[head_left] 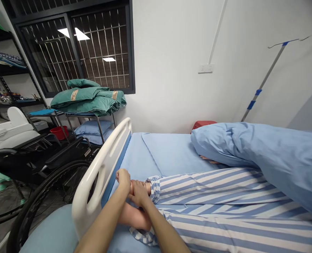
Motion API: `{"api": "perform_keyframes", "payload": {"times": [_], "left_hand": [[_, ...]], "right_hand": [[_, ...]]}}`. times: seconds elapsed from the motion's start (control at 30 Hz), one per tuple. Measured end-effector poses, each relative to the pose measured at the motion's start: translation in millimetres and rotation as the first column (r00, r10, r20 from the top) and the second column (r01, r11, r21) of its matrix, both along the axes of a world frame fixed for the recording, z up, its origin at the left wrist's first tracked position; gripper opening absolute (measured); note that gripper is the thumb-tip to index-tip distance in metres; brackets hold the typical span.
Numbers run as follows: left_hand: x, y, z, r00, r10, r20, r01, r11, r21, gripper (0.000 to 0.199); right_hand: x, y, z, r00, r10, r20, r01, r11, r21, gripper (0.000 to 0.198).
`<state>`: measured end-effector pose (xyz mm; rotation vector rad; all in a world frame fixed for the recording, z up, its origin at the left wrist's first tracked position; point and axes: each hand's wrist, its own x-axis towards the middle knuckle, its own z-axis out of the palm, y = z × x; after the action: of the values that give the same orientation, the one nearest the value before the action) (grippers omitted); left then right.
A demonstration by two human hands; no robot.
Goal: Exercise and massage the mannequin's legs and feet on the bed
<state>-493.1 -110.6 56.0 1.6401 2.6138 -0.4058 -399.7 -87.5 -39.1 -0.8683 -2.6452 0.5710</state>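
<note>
Two legs in blue-and-white striped trousers (211,184) lie along the bed. My left hand (123,178) is curled closed around the foot of the far leg, close to the footboard; most of the foot is hidden behind it. Just above, my right hand (139,194) wraps the ankle (147,187) of that same leg, beside the bunched trouser cuff (154,188). Under my forearms lies the bare lower part of the near leg (134,216), its trouser cuff pushed back. My forearms partly cover it.
A white footboard (88,191) stands left of my hands, with a wheelchair (66,158) beyond it. The blue quilt (250,147) covers the body's upper part; fingers (210,160) show beneath its edge. Green bedding (89,98) lies on a stand, and an IV pole (263,80) rises at right.
</note>
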Motion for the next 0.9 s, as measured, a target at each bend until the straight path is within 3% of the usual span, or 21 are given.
{"api": "perform_keyframes", "payload": {"times": [0.2,0.4,0.57,0.77,0.9], "left_hand": [[-1.4,5.4,-6.4,0.999,-0.025,-0.044,0.024,0.999,-0.037,0.016],[-0.5,-5.2,0.9,0.997,-0.073,-0.023,0.075,0.994,0.074,0.030],[-7.1,-18.1,9.8,0.995,-0.094,0.036,0.087,0.984,0.155,0.031],[-7.0,-54.3,5.3,0.991,-0.076,0.108,0.046,0.966,0.254,0.047],[-5.7,-89.1,-10.9,0.988,-0.095,0.122,0.033,0.898,0.438,0.050]], "right_hand": [[-1.3,0.6,0.4,1.000,-0.006,0.020,0.006,1.000,0.017,0.051],[-2.7,0.4,-1.5,0.999,-0.015,0.045,0.013,1.000,0.026,0.051],[-1.5,-0.9,-1.0,0.999,-0.010,0.031,0.010,1.000,0.008,0.059],[-3.3,0.5,2.2,0.999,-0.011,0.046,0.012,1.000,-0.016,0.060],[-5.2,-10.3,10.2,0.991,-0.107,0.078,0.107,0.994,0.007,0.055]]}}
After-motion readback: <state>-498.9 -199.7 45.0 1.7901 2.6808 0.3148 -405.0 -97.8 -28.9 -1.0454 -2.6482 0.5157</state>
